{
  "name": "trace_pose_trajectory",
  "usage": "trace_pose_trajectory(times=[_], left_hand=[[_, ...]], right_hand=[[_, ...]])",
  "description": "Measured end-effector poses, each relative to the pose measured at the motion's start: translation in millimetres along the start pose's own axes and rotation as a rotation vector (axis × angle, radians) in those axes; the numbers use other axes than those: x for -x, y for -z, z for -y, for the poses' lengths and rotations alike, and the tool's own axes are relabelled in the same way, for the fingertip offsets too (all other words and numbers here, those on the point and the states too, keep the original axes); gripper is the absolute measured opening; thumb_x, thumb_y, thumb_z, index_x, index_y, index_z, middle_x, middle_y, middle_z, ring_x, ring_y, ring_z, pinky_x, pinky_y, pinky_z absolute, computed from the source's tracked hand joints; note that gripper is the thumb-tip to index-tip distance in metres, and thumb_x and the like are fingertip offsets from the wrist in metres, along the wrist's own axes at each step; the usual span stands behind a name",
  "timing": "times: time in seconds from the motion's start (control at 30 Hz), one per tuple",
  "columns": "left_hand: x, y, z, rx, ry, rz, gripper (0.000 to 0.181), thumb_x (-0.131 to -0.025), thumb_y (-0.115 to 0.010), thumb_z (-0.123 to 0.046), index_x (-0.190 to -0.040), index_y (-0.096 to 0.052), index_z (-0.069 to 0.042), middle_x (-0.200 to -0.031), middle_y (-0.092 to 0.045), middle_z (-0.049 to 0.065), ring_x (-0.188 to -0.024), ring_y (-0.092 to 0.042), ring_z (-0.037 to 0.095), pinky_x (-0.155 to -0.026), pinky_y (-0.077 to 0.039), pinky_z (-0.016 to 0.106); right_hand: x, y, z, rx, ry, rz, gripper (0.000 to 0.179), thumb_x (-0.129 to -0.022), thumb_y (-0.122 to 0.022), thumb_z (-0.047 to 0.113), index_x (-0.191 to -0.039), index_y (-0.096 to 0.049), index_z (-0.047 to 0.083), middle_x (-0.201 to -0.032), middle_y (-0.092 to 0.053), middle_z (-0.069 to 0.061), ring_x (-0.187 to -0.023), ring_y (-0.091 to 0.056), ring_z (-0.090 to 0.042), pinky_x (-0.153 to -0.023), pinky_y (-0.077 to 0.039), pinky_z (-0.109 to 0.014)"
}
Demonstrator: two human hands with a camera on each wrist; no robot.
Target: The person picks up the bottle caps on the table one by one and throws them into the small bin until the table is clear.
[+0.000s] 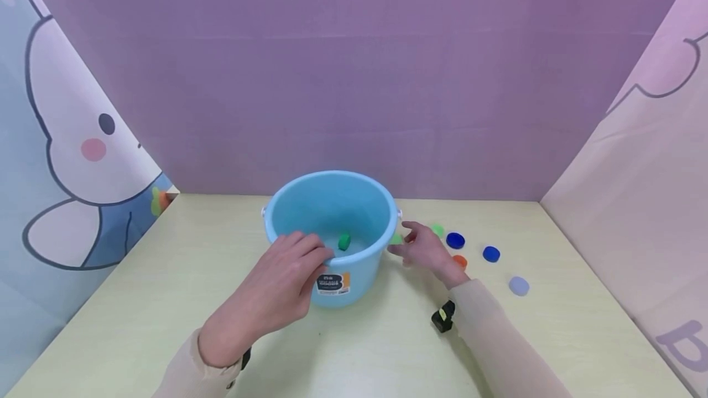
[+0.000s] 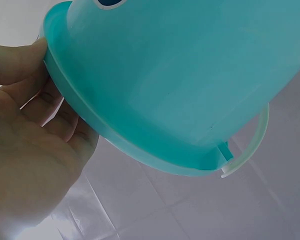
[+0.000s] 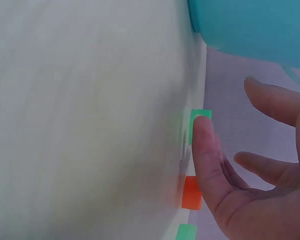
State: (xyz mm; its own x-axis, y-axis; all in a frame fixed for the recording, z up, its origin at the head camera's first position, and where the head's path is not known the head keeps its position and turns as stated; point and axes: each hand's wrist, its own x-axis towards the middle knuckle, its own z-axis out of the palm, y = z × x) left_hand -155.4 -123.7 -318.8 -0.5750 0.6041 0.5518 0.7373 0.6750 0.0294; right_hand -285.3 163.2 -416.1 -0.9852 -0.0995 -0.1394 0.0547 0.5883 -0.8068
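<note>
A light blue bucket (image 1: 362,275) stands upright on the table, a green bottle cap (image 1: 344,242) lying on its floor. My left hand (image 1: 284,278) grips the bucket's front rim; in the left wrist view the thumb lies on the outer side, fingers at the rim. To the right of the bucket, my right hand (image 1: 424,253) has its fingers spread with nothing held between them. Its fingertips reach close to a light green cap (image 1: 396,239), partly hidden by the hand. An orange cap (image 3: 192,193) sits just behind the lowest finger in the right wrist view.
Right of the right hand lie a second light green cap (image 1: 437,230), two dark blue caps (image 1: 455,240) and a pale lavender cap (image 1: 519,285). A purple backdrop (image 1: 354,78) rises behind the table (image 1: 166,300), with printed cloths on both sides.
</note>
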Motion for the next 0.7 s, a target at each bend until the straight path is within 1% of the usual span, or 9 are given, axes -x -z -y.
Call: trace_pose_trajectory(times=[0.17,0.3,0.53,0.7], left_hand=[[0.2,0.3,-0.3,-0.002,-0.005,-0.007,0.025,-0.081,-0.082,0.001,-0.102,-0.072,-0.007,-0.093,-0.064,-0.001,-0.087,-0.053,0.019,-0.077,-0.048,0.035],[0.1,0.2,-0.4,-0.001,-0.003,-0.005,0.025,-0.081,-0.082,0.001,-0.102,-0.072,-0.007,-0.093,-0.063,-0.001,-0.087,-0.053,0.019,-0.077,-0.047,0.035],[0.1,-0.1,-0.3,0.001,-0.004,-0.008,0.025,-0.08,-0.082,0.001,-0.102,-0.071,-0.007,-0.093,-0.063,-0.001,-0.088,-0.053,0.019,-0.077,-0.047,0.035],[0.1,-0.4,-0.3,0.004,-0.003,-0.007,0.025,-0.08,-0.082,0.001,-0.102,-0.071,-0.007,-0.093,-0.063,-0.001,-0.088,-0.053,0.019,-0.077,-0.047,0.035]], right_hand=[[-2.3,-3.0,-4.3,-0.006,-0.01,0.02,0.08,-0.089,-0.08,0.03,-0.154,-0.04,0.008,-0.122,-0.056,-0.019,-0.079,-0.069,-0.022,-0.091,-0.055,-0.05],[-3.3,-4.1,-5.8,0.004,-0.01,0.02,0.078,-0.089,-0.079,0.03,-0.153,-0.041,0.006,-0.12,-0.057,-0.019,-0.077,-0.069,-0.022,-0.09,-0.056,-0.049],[-5.3,-5.2,-4.6,0.004,-0.005,0.026,0.072,-0.091,-0.077,0.023,-0.15,-0.043,0.001,-0.114,-0.059,-0.019,-0.077,-0.068,-0.023,-0.079,-0.059,-0.039],[-9.1,-6.3,-5.0,0.024,-0.009,0.03,0.068,-0.092,-0.075,0.02,-0.149,-0.045,-0.001,-0.112,-0.062,-0.019,-0.076,-0.067,-0.023,-0.074,-0.06,-0.035]])
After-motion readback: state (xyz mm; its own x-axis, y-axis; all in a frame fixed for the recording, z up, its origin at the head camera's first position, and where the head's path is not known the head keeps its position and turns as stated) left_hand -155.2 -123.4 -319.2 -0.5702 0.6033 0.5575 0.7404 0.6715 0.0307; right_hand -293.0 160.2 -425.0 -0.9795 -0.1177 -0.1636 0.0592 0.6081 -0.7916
